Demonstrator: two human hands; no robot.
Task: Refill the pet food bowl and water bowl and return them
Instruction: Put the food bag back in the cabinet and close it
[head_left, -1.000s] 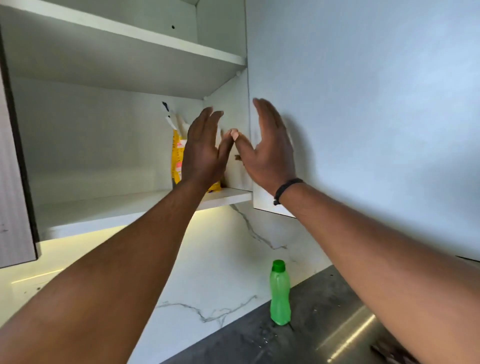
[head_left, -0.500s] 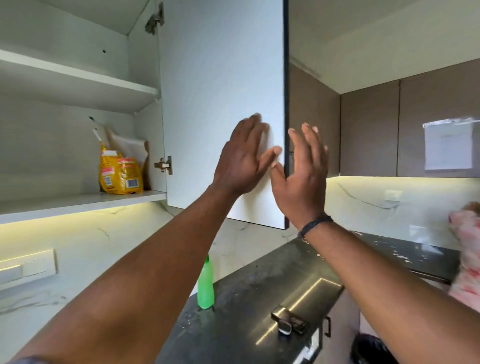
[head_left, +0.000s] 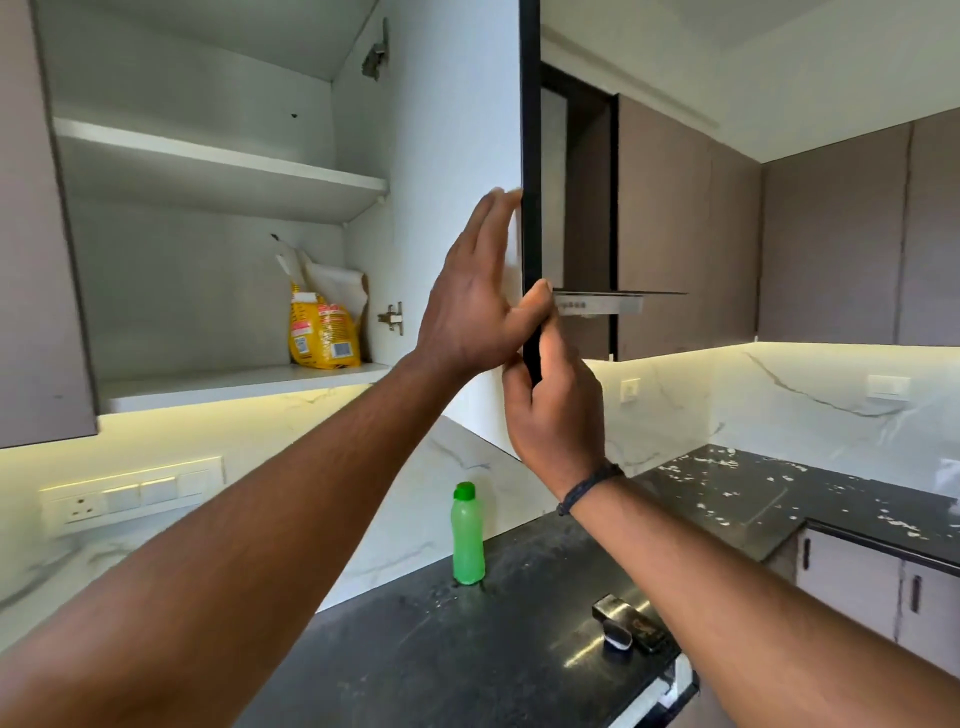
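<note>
**A:** Kitchen, upper cupboard open: your left hand (head_left: 470, 291) lies flat on the white inner face of the cupboard door (head_left: 457, 156), fingers straight and together, thumb hooked over its dark edge. Your right hand (head_left: 553, 410) is on the far side of that same edge; its fingers are hidden behind the door, so I cannot tell how they lie.

**B:** And the pet food?

**A:** The yellow food bag (head_left: 323, 332) stands upright on the lower shelf (head_left: 218, 387), back right corner, just beside the hinge (head_left: 392, 318). It lies to the left of both your hands and deeper in. Its long axis runs up and down, the crumpled top uppermost.

**B:** Which hand goes in?

**A:** Your left hand is the nearer, on the cupboard side of the door; the right has the door between it and the bag. I judge a reach leftward and inward, taking the bag near its top.

**B:** The bowls?

**A:** Not in view. Only a green bottle (head_left: 466, 535) stands on the dark counter (head_left: 415, 649) below.
</note>
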